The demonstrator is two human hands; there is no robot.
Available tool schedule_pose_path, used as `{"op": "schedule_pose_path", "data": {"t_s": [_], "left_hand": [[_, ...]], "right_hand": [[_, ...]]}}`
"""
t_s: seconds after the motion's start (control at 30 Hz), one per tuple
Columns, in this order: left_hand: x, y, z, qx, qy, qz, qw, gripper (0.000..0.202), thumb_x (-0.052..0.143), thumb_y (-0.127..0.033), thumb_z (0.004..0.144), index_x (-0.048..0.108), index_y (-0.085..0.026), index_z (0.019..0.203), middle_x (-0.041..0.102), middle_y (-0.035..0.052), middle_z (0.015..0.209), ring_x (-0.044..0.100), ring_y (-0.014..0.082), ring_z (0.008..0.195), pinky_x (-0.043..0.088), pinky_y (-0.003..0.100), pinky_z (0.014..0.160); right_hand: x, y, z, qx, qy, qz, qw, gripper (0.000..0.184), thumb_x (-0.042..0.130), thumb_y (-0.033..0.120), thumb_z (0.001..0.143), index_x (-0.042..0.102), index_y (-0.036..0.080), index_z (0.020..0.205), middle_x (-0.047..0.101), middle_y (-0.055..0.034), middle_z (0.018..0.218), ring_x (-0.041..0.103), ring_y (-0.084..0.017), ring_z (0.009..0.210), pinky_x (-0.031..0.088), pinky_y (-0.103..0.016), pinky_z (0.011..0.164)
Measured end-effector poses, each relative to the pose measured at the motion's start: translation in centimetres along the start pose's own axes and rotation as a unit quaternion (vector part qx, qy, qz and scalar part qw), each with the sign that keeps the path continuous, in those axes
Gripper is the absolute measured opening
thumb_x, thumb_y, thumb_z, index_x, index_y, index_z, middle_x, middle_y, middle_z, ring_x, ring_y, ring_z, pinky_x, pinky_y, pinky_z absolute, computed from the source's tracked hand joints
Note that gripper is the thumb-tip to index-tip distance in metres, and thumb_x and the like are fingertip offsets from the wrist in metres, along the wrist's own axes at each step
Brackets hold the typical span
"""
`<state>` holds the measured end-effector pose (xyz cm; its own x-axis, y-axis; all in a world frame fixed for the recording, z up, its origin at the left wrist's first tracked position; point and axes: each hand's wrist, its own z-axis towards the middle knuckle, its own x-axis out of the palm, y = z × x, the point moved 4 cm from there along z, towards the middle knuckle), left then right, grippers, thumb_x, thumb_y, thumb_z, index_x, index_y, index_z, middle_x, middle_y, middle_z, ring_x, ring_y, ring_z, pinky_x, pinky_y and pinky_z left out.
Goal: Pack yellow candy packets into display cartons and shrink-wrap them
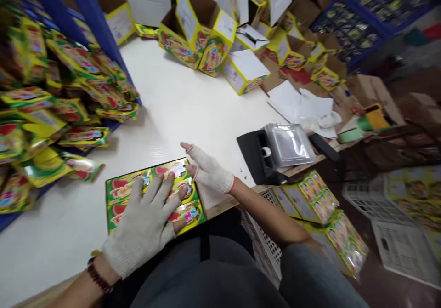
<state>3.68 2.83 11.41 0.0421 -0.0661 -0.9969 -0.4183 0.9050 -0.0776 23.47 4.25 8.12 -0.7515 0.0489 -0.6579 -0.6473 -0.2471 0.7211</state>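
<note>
A flat bundle of green and yellow snack packets (151, 184) lies at the near edge of the white table (179, 105). My left hand (144, 223), in a white knitted glove, lies flat on top of the bundle with fingers spread. My right hand (206, 168), also gloved, presses against the bundle's right end, fingers stretched out together along its side. Neither hand is closed round anything.
A heap of loose packets (51, 115) spills from a blue bin at the left. Open yellow cartons (206, 32) stand at the back. A black tape dispenser (275, 154) sits at the right edge. Wrapped packs (320, 207) rest on white crates by my knee.
</note>
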Motion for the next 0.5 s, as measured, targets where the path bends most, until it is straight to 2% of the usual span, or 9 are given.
{"op": "schedule_pose_path", "data": {"t_s": [0.07,0.1,0.13,0.17,0.23,0.27,0.37,0.43,0.5], "left_hand": [[0.4,-0.2,0.3,0.011,0.014,0.020,1.000,0.044,0.054,-0.044,0.093,0.068,-0.020,0.127,0.053,0.0228,0.149,0.048,0.0502,0.135,0.028,0.076,0.109],[0.6,-0.1,0.4,0.015,0.015,0.026,0.999,0.044,0.055,-0.044,0.091,0.069,-0.020,0.126,0.054,0.0222,0.148,0.048,0.0506,0.134,0.028,0.076,0.108],[0.7,0.0,0.5,0.016,0.010,0.029,0.999,0.045,0.056,-0.044,0.089,0.069,-0.020,0.125,0.055,0.0217,0.147,0.047,0.0509,0.135,0.028,0.076,0.109],[0.9,0.2,0.5,0.015,0.000,0.029,0.999,0.047,0.057,-0.044,0.087,0.069,-0.021,0.126,0.057,0.0213,0.146,0.047,0.0512,0.135,0.027,0.076,0.109],[1.3,0.6,0.3,0.014,-0.023,0.018,0.999,0.049,0.059,-0.043,0.083,0.070,-0.021,0.125,0.058,0.0210,0.144,0.046,0.0511,0.136,0.025,0.075,0.111],[1.5,0.8,0.2,0.014,-0.033,0.010,0.999,0.049,0.059,-0.044,0.083,0.071,-0.021,0.124,0.059,0.0209,0.144,0.047,0.0506,0.136,0.024,0.074,0.112],[2.1,1.4,-0.2,0.014,-0.057,-0.010,0.998,0.047,0.056,-0.047,0.083,0.074,-0.021,0.119,0.060,0.0196,0.142,0.048,0.0483,0.136,0.022,0.072,0.115],[2.3,1.6,-0.3,0.017,-0.069,-0.013,0.997,0.047,0.055,-0.047,0.083,0.075,-0.019,0.116,0.062,0.0213,0.140,0.048,0.0491,0.135,0.021,0.071,0.116],[2.4,1.6,-0.3,0.022,-0.070,-0.009,0.997,0.048,0.055,-0.045,0.083,0.075,-0.016,0.115,0.061,0.0238,0.139,0.048,0.0505,0.135,0.021,0.072,0.115]], "right_hand": [[-4.9,-2.9,-1.2,0.091,-0.100,-0.009,0.991,0.046,0.050,0.035,0.098,0.050,0.019,0.141,0.059,-0.0131,0.142,0.057,-0.022,0.130,0.050,-0.041,0.109],[-7.9,-4.5,-2.4,0.145,-0.159,-0.032,0.976,0.040,0.052,0.036,0.096,0.055,0.020,0.133,0.065,-0.0124,0.132,0.063,-0.022,0.120,0.052,-0.041,0.105],[-11.0,-6.1,-3.9,0.211,-0.222,-0.072,0.949,0.033,0.054,0.038,0.093,0.060,0.021,0.121,0.068,-0.0104,0.121,0.065,-0.021,0.110,0.052,-0.040,0.101],[-13.8,-7.6,-5.5,0.249,-0.257,-0.098,0.929,0.031,0.053,0.039,0.092,0.061,0.019,0.114,0.069,-0.0122,0.114,0.064,-0.023,0.106,0.052,-0.042,0.099],[-18.4,-10.5,-9.0,0.322,-0.288,-0.131,0.892,0.027,0.051,0.039,0.088,0.062,0.017,0.100,0.068,-0.0114,0.097,0.062,-0.023,0.094,0.052,-0.041,0.089],[-19.9,-11.7,-10.5,0.348,-0.277,-0.133,0.886,0.024,0.054,0.039,0.084,0.062,0.018,0.090,0.066,-0.0090,0.084,0.061,-0.023,0.083,0.052,-0.039,0.079],[-21.6,-14.2,-13.7,0.398,-0.197,-0.111,0.889,0.021,0.063,0.040,0.072,0.058,0.020,0.069,0.053,0.0006,0.057,0.048,-0.017,0.058,0.042,-0.031,0.057],[-21.5,-14.9,-14.6,0.407,-0.147,-0.095,0.896,0.026,0.066,0.043,0.071,0.056,0.021,0.062,0.048,0.0034,0.054,0.044,-0.013,0.054,0.037,-0.028,0.053],[-21.5,-15.2,-14.6,0.408,-0.120,-0.089,0.901,0.033,0.066,0.047,0.075,0.054,0.020,0.060,0.049,0.0035,0.055,0.044,-0.012,0.055,0.036,-0.027,0.053]]}}
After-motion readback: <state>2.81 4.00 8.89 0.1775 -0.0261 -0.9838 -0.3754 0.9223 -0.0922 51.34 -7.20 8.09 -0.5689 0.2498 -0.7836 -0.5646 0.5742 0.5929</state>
